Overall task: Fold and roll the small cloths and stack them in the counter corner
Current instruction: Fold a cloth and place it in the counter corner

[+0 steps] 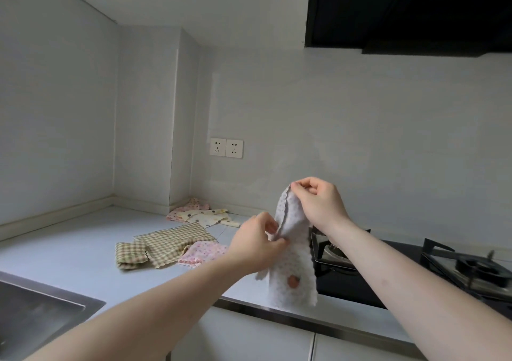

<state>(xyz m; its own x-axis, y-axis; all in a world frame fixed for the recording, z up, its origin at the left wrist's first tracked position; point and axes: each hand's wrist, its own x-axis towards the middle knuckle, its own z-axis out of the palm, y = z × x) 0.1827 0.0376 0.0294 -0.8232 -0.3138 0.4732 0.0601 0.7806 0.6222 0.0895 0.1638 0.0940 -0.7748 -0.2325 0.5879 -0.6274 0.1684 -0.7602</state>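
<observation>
Head view: right hand (318,202) raised, pinching top edge of the white dotted cloth (293,252); left hand (256,245) pinches its side edge lower down. Cloth hangs above counter (83,244) front, beside gas hob (415,266). Checked cloth (166,245), pink cloth (201,252) lie behind; more cloths (202,215) in corner.

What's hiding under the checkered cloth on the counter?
The checkered cloth lies partly over a pink dotted cloth, whose right part sticks out. Under the rest you can only see the grey counter around it; anything else beneath is covered.
</observation>
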